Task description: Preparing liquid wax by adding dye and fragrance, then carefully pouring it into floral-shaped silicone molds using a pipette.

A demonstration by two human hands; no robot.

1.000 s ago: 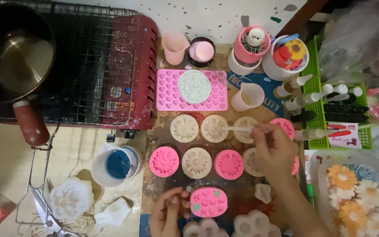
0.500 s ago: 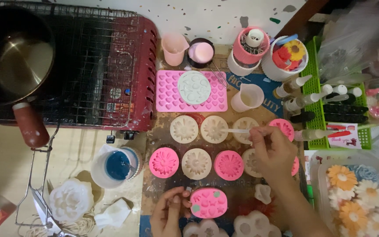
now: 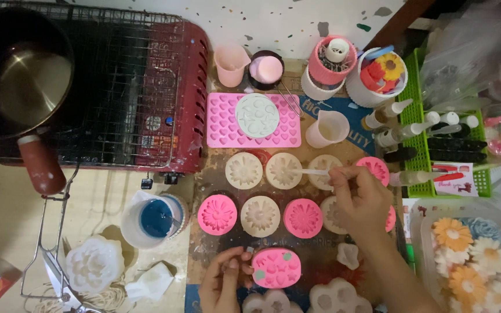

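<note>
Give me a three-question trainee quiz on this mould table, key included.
1. True or false: the right hand holds a thin white stick whose tip reaches a cream flower mould.
2. What does the left hand touch?
A. the oval pink mould
B. the scissors
C. the saucepan
3. Fill in: the round white mould lies on the pink ____ mould tray.

Key: 1 true; 2 A; 3 heart

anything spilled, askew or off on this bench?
Nothing tipped or spilled. The work mat is blotched with dried residue, and the red stove is flecked white. Right hand holds a thin stick over a cream mould.
</note>
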